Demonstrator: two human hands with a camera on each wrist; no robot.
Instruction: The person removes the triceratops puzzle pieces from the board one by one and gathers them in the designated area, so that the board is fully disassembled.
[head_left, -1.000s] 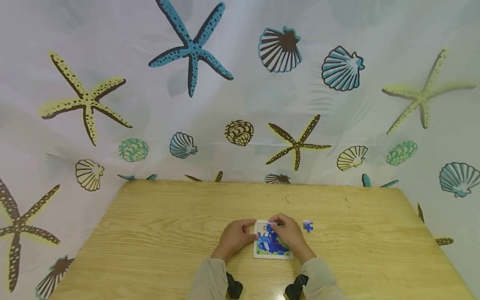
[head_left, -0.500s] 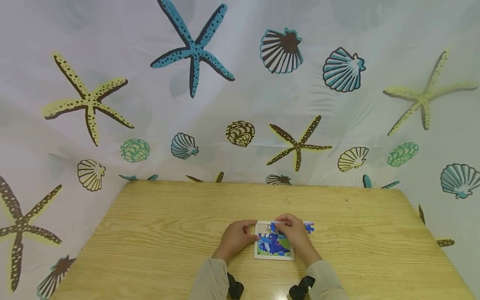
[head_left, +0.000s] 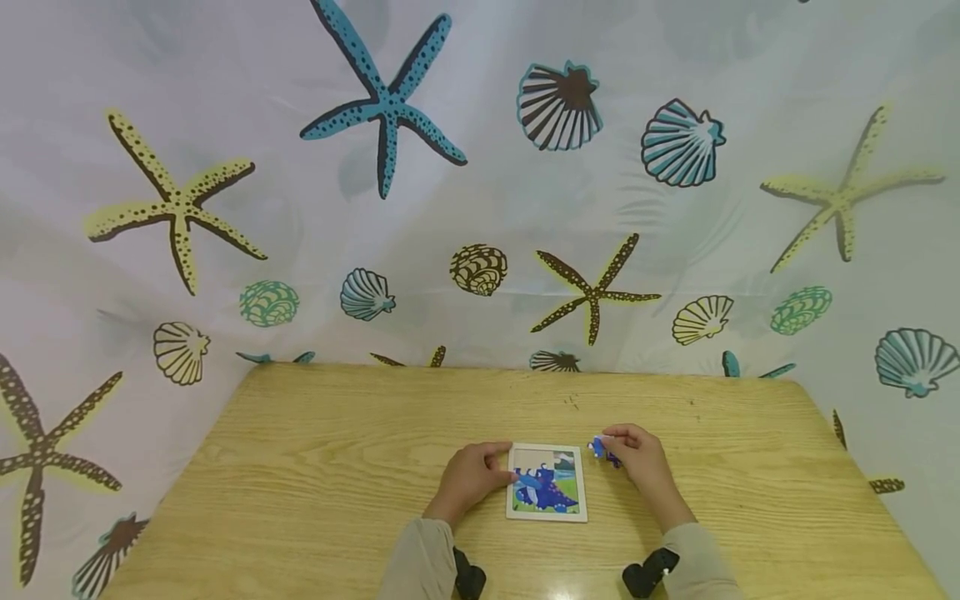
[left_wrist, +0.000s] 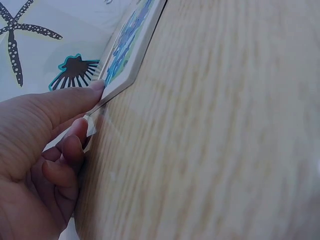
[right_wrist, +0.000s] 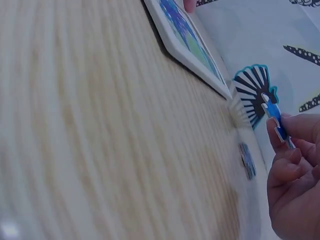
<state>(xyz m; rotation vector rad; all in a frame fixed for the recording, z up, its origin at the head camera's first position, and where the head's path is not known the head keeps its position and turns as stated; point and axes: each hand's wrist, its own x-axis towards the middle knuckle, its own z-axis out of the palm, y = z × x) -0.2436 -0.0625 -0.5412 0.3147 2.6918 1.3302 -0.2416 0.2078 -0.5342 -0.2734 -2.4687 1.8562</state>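
Note:
A small jigsaw puzzle in a white-rimmed tray (head_left: 547,517) lies on the table, showing a blue dinosaur. Its upper left part is bare backing. My left hand (head_left: 467,479) holds the tray by its left side; in the left wrist view the thumb (left_wrist: 75,102) presses on the white rim. To the right of the tray, my right hand (head_left: 643,462) pinches a blue puzzle piece (right_wrist: 275,114) between thumb and fingertips, raised off the table. A second puzzle piece (right_wrist: 247,161) lies on the wood below that hand, partly covered by it in the head view.
The wooden table (head_left: 337,433) extends around the tray on all sides. A white cloth (head_left: 480,208) printed with starfish and shells hangs behind it and along both sides. Black wrist cameras (head_left: 651,572) sit on both sleeves.
My right hand has lifted the blue piece away from the tray and carried it right, over beside the loose piece. The tray's upper left is uncovered. My left hand has stayed put.

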